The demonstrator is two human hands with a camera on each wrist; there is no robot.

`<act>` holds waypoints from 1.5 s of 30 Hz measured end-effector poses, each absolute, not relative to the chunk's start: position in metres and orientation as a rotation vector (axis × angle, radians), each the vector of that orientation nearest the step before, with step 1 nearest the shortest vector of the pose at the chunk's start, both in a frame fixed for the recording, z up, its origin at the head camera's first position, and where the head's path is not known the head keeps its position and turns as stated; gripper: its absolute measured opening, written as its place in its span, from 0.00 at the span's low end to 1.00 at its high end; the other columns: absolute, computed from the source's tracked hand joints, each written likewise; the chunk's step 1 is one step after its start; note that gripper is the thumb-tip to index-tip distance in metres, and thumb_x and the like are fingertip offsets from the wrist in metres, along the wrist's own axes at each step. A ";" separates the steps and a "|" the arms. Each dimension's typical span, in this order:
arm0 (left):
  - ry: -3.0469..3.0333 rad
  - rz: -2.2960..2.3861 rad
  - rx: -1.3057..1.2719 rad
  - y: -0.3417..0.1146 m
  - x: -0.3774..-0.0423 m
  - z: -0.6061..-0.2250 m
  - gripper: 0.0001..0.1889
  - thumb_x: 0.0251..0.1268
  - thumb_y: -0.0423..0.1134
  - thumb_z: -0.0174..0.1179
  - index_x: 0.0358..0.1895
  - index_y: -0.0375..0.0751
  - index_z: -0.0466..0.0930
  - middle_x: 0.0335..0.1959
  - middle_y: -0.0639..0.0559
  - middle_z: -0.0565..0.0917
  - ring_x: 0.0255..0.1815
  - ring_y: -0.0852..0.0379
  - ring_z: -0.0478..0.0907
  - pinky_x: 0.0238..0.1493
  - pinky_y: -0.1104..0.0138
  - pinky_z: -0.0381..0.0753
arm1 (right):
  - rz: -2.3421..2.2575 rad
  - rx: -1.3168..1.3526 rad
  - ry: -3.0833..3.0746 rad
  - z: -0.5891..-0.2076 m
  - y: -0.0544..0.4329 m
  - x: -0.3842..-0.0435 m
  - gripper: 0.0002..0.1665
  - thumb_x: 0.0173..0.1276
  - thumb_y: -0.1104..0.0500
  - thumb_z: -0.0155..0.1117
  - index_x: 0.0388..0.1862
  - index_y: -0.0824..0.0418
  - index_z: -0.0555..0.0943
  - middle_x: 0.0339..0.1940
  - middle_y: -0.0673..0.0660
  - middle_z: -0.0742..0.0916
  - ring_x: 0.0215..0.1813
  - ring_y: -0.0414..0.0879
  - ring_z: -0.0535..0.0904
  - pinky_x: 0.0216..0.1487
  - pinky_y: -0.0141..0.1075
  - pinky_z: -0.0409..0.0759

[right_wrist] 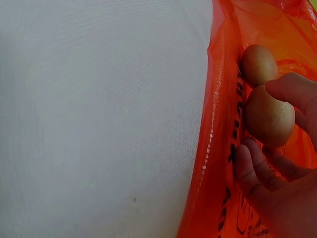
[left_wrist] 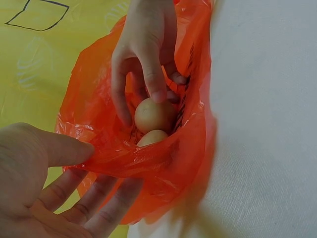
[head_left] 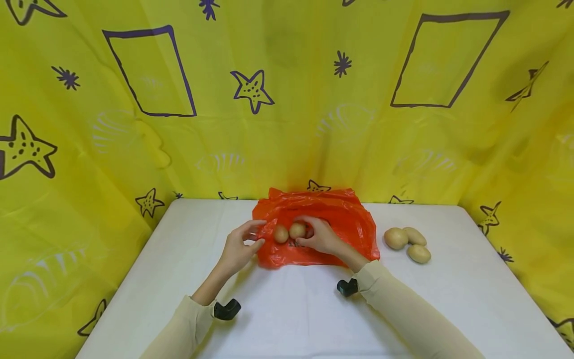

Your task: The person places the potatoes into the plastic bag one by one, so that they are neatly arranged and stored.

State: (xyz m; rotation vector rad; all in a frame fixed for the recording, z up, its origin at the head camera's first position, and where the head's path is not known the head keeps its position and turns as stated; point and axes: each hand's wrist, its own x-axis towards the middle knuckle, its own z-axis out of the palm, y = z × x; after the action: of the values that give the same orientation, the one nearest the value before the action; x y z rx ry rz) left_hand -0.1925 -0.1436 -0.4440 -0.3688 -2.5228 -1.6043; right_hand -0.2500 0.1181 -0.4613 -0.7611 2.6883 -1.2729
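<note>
A red plastic bag (head_left: 354,234) lies spread at the back middle of the table, its mouth facing front. Inside are two round tan potatoes, side by side: a left potato (head_left: 281,234) and a right potato (head_left: 297,230). My right hand (head_left: 320,237) reaches into the bag, thumb and index finger around the right potato; the thumb tip touches it in the right wrist view. At the bag's left edge, my left hand (head_left: 239,249) holds the rim, thumb inside and fingers (left_wrist: 106,193) behind the film. The bag wall partly hides the left potato (left_wrist: 152,137) in the left wrist view.
Three more potatoes lie together right of the bag: a round potato (head_left: 396,239), a longer potato (head_left: 414,236) and a front potato (head_left: 419,254). A yellow patterned curtain (head_left: 296,144) hangs behind and beside the white table (head_left: 287,309).
</note>
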 end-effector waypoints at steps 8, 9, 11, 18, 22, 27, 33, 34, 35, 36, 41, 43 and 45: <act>-2.506 -1.613 -0.390 -0.144 -0.192 -0.443 0.23 0.64 0.23 0.66 0.61 0.43 0.82 0.47 0.44 0.86 0.46 0.45 0.84 0.40 0.63 0.88 | -1.253 -0.765 2.681 -0.458 0.119 -0.248 0.34 0.65 0.63 0.75 0.69 0.61 0.76 0.40 0.57 0.82 0.31 0.48 0.76 0.35 0.35 0.77; -2.504 -1.613 -0.394 -0.144 -0.192 -0.443 0.23 0.64 0.23 0.66 0.61 0.42 0.82 0.47 0.44 0.86 0.45 0.45 0.84 0.40 0.63 0.88 | -1.249 -0.766 2.683 -0.458 0.119 -0.248 0.34 0.65 0.63 0.75 0.69 0.61 0.76 0.41 0.57 0.82 0.31 0.48 0.76 0.36 0.35 0.77; -2.500 -1.615 -0.400 -0.144 -0.192 -0.443 0.23 0.63 0.23 0.66 0.61 0.42 0.83 0.47 0.44 0.86 0.45 0.45 0.84 0.41 0.63 0.88 | -1.240 -0.780 2.691 -0.458 0.120 -0.248 0.34 0.64 0.63 0.75 0.69 0.61 0.75 0.42 0.58 0.83 0.31 0.48 0.76 0.36 0.35 0.77; -2.507 -1.615 -0.396 -0.144 -0.193 -0.443 0.23 0.63 0.23 0.66 0.61 0.43 0.83 0.47 0.44 0.86 0.45 0.45 0.84 0.39 0.64 0.88 | -1.210 -0.824 2.712 -0.457 0.127 -0.246 0.36 0.64 0.62 0.76 0.70 0.60 0.75 0.47 0.58 0.82 0.31 0.46 0.77 0.38 0.35 0.78; -2.510 -1.618 -0.392 -0.144 -0.194 -0.444 0.23 0.64 0.23 0.66 0.61 0.44 0.83 0.48 0.44 0.86 0.45 0.45 0.84 0.38 0.64 0.88 | -1.207 -0.854 2.724 -0.455 0.131 -0.241 0.37 0.63 0.62 0.77 0.70 0.60 0.75 0.48 0.61 0.80 0.34 0.50 0.79 0.41 0.37 0.78; -2.504 -1.612 -0.392 -0.145 -0.195 -0.446 0.23 0.63 0.23 0.66 0.60 0.43 0.83 0.47 0.44 0.86 0.46 0.45 0.84 0.42 0.62 0.88 | -1.193 -0.848 2.737 -0.453 0.135 -0.234 0.37 0.64 0.61 0.77 0.71 0.57 0.74 0.54 0.62 0.77 0.38 0.52 0.78 0.41 0.37 0.79; -2.494 -1.621 -0.382 -0.144 -0.194 -0.444 0.22 0.64 0.23 0.65 0.61 0.41 0.82 0.48 0.43 0.85 0.47 0.44 0.84 0.43 0.60 0.88 | -1.215 -0.938 2.720 -0.450 0.140 -0.228 0.37 0.63 0.63 0.77 0.71 0.58 0.74 0.57 0.66 0.77 0.37 0.49 0.81 0.42 0.38 0.84; -2.494 -1.623 -0.380 -0.144 -0.193 -0.444 0.22 0.65 0.23 0.65 0.61 0.41 0.82 0.49 0.43 0.85 0.47 0.44 0.84 0.42 0.60 0.88 | -1.219 -0.953 2.708 -0.449 0.142 -0.227 0.37 0.63 0.63 0.76 0.71 0.59 0.74 0.57 0.66 0.76 0.37 0.49 0.81 0.42 0.38 0.84; -2.498 -1.624 -0.376 -0.144 -0.193 -0.444 0.22 0.65 0.23 0.65 0.61 0.41 0.82 0.49 0.43 0.85 0.47 0.44 0.84 0.42 0.61 0.88 | -1.223 -0.965 2.697 -0.448 0.143 -0.225 0.37 0.64 0.63 0.76 0.71 0.59 0.74 0.58 0.66 0.76 0.37 0.50 0.81 0.42 0.38 0.84; -2.501 -1.625 -0.374 -0.144 -0.193 -0.444 0.22 0.65 0.23 0.65 0.61 0.41 0.82 0.49 0.43 0.85 0.47 0.44 0.84 0.42 0.61 0.88 | -1.224 -0.971 2.688 -0.447 0.144 -0.223 0.37 0.64 0.63 0.76 0.71 0.60 0.73 0.58 0.65 0.76 0.38 0.50 0.81 0.42 0.38 0.84; -2.507 -1.626 -0.388 -0.146 -0.193 -0.443 0.22 0.65 0.24 0.65 0.61 0.43 0.82 0.49 0.44 0.85 0.47 0.45 0.84 0.41 0.64 0.88 | -1.209 -1.002 2.661 -0.442 0.149 -0.214 0.36 0.65 0.62 0.75 0.71 0.61 0.74 0.62 0.64 0.76 0.38 0.51 0.80 0.40 0.36 0.82; -2.505 -1.627 -0.395 -0.146 -0.194 -0.443 0.22 0.65 0.24 0.65 0.61 0.43 0.82 0.49 0.44 0.85 0.46 0.45 0.84 0.40 0.65 0.88 | -1.203 -1.022 2.653 -0.440 0.150 -0.211 0.36 0.65 0.62 0.75 0.71 0.61 0.74 0.62 0.64 0.76 0.37 0.51 0.80 0.40 0.37 0.83; -2.506 -1.627 -0.396 -0.147 -0.194 -0.443 0.22 0.65 0.24 0.65 0.61 0.43 0.82 0.49 0.44 0.85 0.46 0.45 0.84 0.41 0.65 0.88 | -1.200 -1.043 2.645 -0.438 0.151 -0.208 0.36 0.65 0.62 0.75 0.71 0.62 0.74 0.62 0.65 0.75 0.36 0.50 0.80 0.40 0.39 0.84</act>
State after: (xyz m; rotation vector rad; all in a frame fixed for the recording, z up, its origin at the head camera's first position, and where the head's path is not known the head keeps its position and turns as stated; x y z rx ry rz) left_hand -0.1941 -0.1468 -0.4432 -0.3962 -2.5064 -1.6272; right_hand -0.2079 0.1506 -0.4381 -1.0430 2.6451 -1.2000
